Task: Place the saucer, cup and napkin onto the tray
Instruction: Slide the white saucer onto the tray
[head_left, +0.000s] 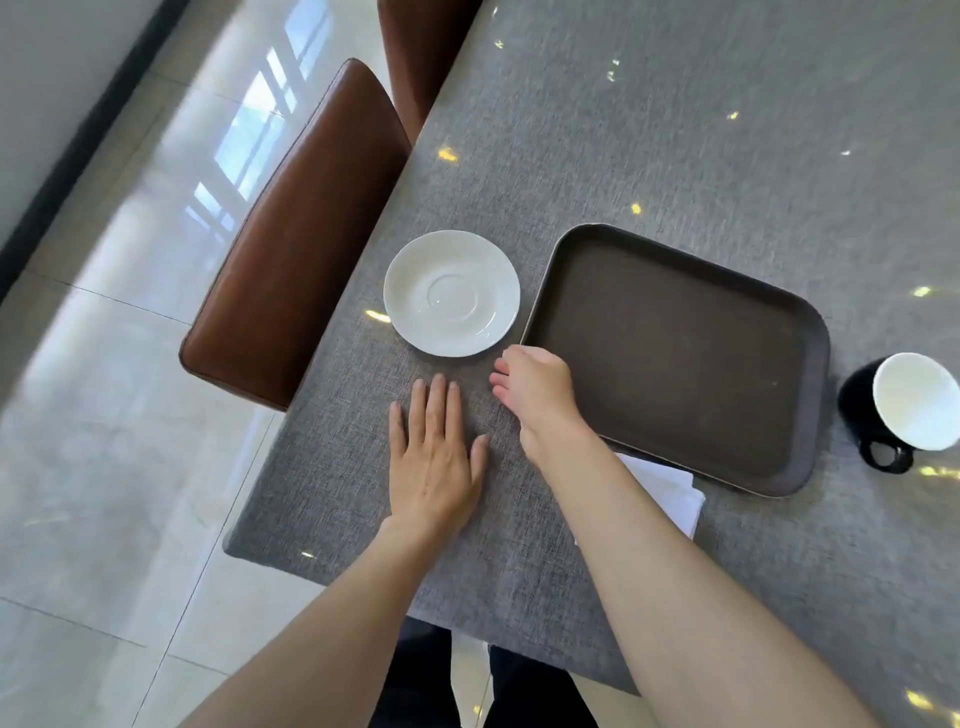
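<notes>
A white saucer (452, 292) lies on the grey table, just left of a dark brown rectangular tray (675, 358) with nothing in it. A black cup with a white inside (904, 408) stands to the right of the tray, handle toward me. A white napkin (667, 493) lies at the tray's near edge, partly hidden under my right forearm. My left hand (434, 457) rests flat on the table, fingers apart, below the saucer. My right hand (535, 387) hovers between saucer and tray, fingers curled and holding nothing, close to the saucer's near rim.
The grey cloth-covered table (675, 130) stretches away to the back and right. Two brown leather chairs (296, 244) stand against its left edge. Beyond them lies a glossy tiled floor. The table's near corner is at the lower left of my left hand.
</notes>
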